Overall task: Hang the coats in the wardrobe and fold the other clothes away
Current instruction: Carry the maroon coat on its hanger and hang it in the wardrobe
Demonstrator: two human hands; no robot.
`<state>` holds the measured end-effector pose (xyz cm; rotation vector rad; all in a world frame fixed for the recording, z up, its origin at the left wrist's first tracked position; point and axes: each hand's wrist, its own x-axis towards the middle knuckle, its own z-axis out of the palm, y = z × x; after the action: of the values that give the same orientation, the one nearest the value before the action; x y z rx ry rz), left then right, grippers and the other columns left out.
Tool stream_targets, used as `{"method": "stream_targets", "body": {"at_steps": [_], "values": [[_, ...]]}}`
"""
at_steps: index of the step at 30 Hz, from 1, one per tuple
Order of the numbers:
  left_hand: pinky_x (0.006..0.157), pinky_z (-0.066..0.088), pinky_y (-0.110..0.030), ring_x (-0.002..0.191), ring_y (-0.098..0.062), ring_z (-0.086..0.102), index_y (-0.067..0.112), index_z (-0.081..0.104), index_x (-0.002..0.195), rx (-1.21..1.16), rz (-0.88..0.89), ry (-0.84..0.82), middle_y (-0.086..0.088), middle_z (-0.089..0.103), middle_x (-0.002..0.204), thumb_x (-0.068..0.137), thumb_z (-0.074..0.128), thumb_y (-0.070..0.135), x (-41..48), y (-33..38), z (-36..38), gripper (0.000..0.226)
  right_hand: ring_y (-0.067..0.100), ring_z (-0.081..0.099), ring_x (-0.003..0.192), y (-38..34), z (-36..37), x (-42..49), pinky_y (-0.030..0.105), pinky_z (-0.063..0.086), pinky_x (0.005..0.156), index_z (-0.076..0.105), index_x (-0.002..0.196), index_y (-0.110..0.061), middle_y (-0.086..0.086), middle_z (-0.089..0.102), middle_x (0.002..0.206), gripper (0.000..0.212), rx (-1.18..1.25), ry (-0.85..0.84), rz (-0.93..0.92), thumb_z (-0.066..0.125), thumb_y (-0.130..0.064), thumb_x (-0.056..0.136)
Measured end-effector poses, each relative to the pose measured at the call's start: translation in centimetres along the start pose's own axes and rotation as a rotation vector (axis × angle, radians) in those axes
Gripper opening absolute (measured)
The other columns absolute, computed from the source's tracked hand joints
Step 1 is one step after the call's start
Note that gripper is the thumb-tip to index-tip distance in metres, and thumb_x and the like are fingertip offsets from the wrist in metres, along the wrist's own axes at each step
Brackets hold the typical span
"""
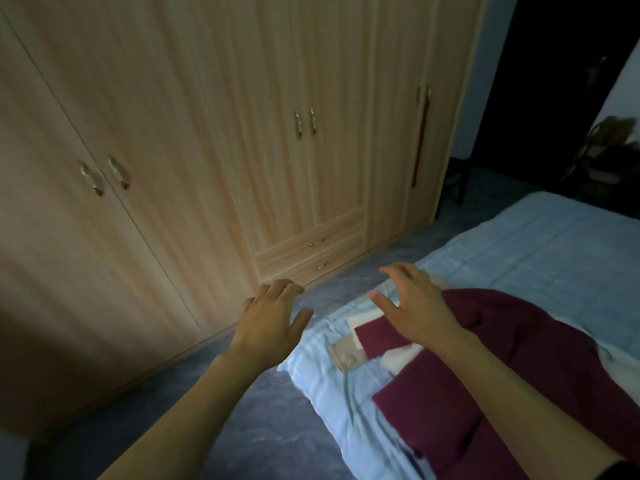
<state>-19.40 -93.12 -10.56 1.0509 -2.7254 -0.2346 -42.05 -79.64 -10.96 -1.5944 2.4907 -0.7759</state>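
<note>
Plainly, both hands are empty: the left hand (273, 317) hovers spread over the floor beside the bed (536, 244), and the right hand (412, 303) hangs loose-fingered above the maroon garment (502, 358). The garment lies heaped on the bed over a beige piece (348, 355) and a white one (362, 320). Lifting the bulk carelessly could drag those off the edge. The wardrobe (207, 133) doors are closed, awkward with full hands.

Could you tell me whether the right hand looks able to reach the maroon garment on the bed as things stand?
Probably yes: the right hand hovers open just above the maroon garment, which lies uncovered on the light blue quilt, with nothing between them.
</note>
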Motion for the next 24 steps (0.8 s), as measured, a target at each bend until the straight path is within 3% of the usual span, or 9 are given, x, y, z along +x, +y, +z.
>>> {"method": "stream_targets", "body": {"at_steps": [2, 6, 12, 24], "values": [[0.098, 0.039, -0.041, 0.124, -0.022, 0.046, 0.026, 0.05, 0.136, -0.017, 0.051, -0.013, 0.005, 0.047, 0.141, 0.091, 0.028, 0.061, 3.0, 1.3, 1.0, 0.061, 0.029, 0.053, 0.115, 1.8, -0.3, 0.6, 0.045, 0.047, 0.093, 0.054, 0.131, -0.016, 0.009, 0.054, 0.13, 0.059, 0.004, 0.023, 0.045, 0.049, -0.057, 0.089], [0.1, 0.04, -0.044, 0.124, -0.022, 0.047, 0.026, 0.05, 0.136, -0.086, 0.194, -0.072, 0.005, 0.05, 0.138, 0.089, 0.022, 0.067, 8.5, 4.0, 3.4, 0.068, 0.027, 0.045, 0.126, 5.4, -1.8, 1.1, 0.042, 0.041, 0.098, 0.052, 0.135, -0.019, 0.005, 0.049, 0.139, 0.051, -0.055, 0.076, 0.167, 0.059, -0.046, 0.093], [0.098, 0.044, -0.047, 0.12, -0.023, 0.051, 0.023, 0.054, 0.132, -0.216, 0.379, -0.167, 0.002, 0.054, 0.131, 0.089, 0.023, 0.067, 15.8, 7.8, 7.6, 0.069, 0.027, 0.042, 0.129, 10.4, -2.9, 0.4, 0.046, 0.04, 0.1, 0.048, 0.139, -0.022, 0.002, 0.045, 0.143, 0.055, -0.151, 0.099, 0.434, 0.055, -0.051, 0.093], [0.094, 0.046, -0.049, 0.111, -0.025, 0.055, 0.022, 0.058, 0.122, -0.391, 0.721, -0.257, 0.001, 0.06, 0.122, 0.087, 0.031, 0.062, 25.9, 13.9, 12.2, 0.059, 0.027, 0.043, 0.131, 11.3, -3.7, -0.9, 0.05, 0.041, 0.104, 0.048, 0.138, -0.024, 0.004, 0.045, 0.144, 0.06, -0.218, 0.27, 0.852, 0.049, -0.058, 0.09]]}}
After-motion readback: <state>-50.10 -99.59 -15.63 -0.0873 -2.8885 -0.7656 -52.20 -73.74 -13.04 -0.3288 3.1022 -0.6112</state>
